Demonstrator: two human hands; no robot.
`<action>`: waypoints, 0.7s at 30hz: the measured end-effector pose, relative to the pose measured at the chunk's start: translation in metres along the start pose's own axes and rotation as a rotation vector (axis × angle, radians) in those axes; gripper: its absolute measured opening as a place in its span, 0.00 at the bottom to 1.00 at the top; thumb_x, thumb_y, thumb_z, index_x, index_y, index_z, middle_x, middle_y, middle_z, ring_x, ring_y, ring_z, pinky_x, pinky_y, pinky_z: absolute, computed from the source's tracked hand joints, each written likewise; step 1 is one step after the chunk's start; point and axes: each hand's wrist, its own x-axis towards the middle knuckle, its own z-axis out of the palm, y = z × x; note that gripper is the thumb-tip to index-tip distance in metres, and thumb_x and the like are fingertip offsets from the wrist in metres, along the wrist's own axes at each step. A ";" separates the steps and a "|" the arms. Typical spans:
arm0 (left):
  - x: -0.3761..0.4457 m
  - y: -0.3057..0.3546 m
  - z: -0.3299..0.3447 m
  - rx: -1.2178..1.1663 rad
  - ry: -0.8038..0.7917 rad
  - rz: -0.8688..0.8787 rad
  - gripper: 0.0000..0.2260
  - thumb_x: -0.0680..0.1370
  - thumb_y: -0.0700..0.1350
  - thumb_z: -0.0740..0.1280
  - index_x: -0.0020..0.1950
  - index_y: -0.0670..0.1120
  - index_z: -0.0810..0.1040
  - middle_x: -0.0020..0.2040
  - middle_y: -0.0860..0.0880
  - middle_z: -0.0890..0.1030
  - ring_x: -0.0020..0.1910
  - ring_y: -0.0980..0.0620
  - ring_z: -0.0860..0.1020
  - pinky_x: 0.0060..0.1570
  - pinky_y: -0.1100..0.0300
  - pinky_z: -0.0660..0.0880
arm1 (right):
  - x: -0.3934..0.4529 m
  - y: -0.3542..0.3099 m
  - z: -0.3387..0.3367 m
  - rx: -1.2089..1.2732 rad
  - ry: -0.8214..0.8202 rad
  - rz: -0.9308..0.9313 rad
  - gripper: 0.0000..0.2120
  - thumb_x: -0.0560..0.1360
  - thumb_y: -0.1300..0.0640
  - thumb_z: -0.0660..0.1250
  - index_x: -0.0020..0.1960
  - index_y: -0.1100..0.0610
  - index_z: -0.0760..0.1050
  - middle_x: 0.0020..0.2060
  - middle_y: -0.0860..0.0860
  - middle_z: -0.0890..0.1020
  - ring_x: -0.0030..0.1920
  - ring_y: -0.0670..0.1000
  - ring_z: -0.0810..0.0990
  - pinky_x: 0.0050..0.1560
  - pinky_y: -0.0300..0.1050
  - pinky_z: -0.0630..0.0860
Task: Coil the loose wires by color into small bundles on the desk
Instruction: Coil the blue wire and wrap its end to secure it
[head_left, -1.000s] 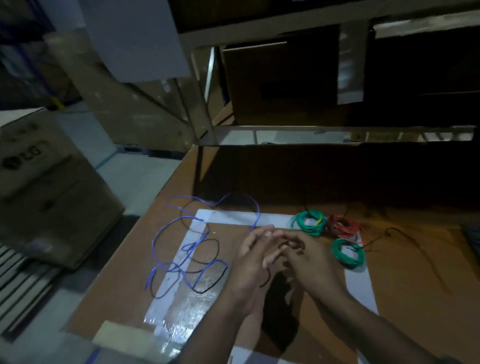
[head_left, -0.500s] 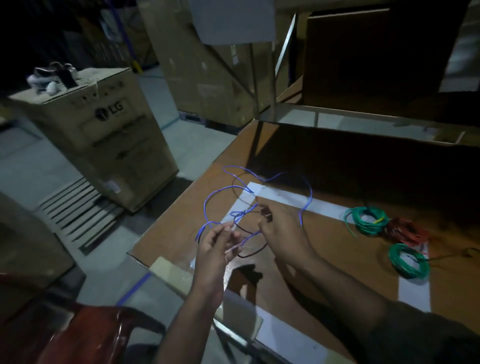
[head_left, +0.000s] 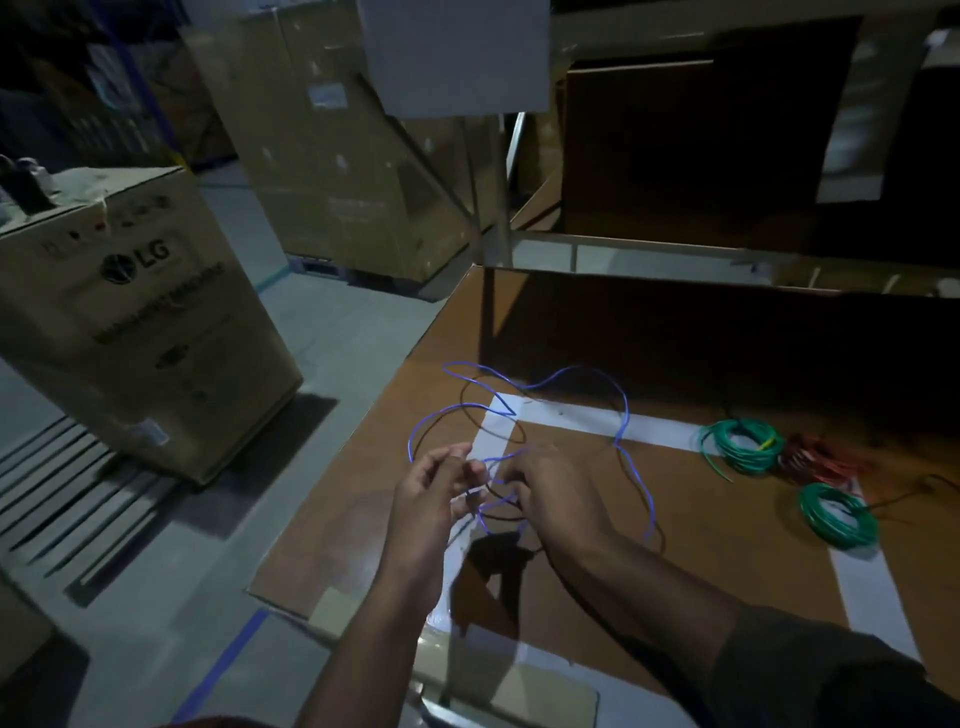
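The desk (head_left: 727, 545), a brown board crossed by pale tape strips (head_left: 571, 418), filled the room's corner under dark shelving, and a big cardboard carton (head_left: 135, 312) stood on the floor well off to the left of the hands. Out to the right of the grip, well apart from it, lay finished work: two green bundles (head_left: 740, 447) (head_left: 836, 514) with a red bundle (head_left: 821, 460) between them, the red one touching or nearly touching the farther green.

The blue wire (head_left: 621, 415) sprawled in wide loose loops beyond the grip and down its right side, and a thin black wire (head_left: 475, 410) threaded through the same tangle. The left hand (head_left: 431, 499) was raised above the desk, thumb and forefinger pinching what looked like blue wire, the other fingers loosely curled. The right hand (head_left: 558, 493), just beside it, had its fingers curled in on the strands between the two hands; in that dim light I could not tell which strand.

I judged the blue coil only just started, green and red done. The next move would call for teasing blue free of black, then winding it in small turns.
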 end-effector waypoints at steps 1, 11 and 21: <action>0.005 0.001 -0.001 0.035 -0.009 0.000 0.06 0.84 0.41 0.65 0.55 0.43 0.81 0.44 0.45 0.85 0.45 0.51 0.85 0.47 0.58 0.82 | -0.005 0.001 -0.001 0.057 0.048 0.023 0.10 0.68 0.63 0.66 0.43 0.54 0.83 0.41 0.49 0.83 0.48 0.51 0.79 0.47 0.46 0.73; 0.014 0.008 0.027 0.046 -0.408 -0.238 0.14 0.84 0.49 0.63 0.55 0.40 0.82 0.47 0.43 0.87 0.43 0.49 0.86 0.48 0.55 0.83 | -0.052 -0.025 -0.030 0.478 0.509 0.133 0.12 0.71 0.63 0.71 0.48 0.48 0.85 0.42 0.37 0.83 0.47 0.42 0.83 0.48 0.45 0.79; 0.035 0.038 0.028 0.170 -0.556 -0.052 0.16 0.87 0.48 0.57 0.49 0.41 0.78 0.28 0.55 0.60 0.26 0.56 0.61 0.28 0.64 0.65 | -0.054 -0.026 -0.051 0.508 0.528 0.461 0.22 0.74 0.49 0.75 0.66 0.46 0.74 0.60 0.42 0.77 0.58 0.43 0.79 0.55 0.44 0.78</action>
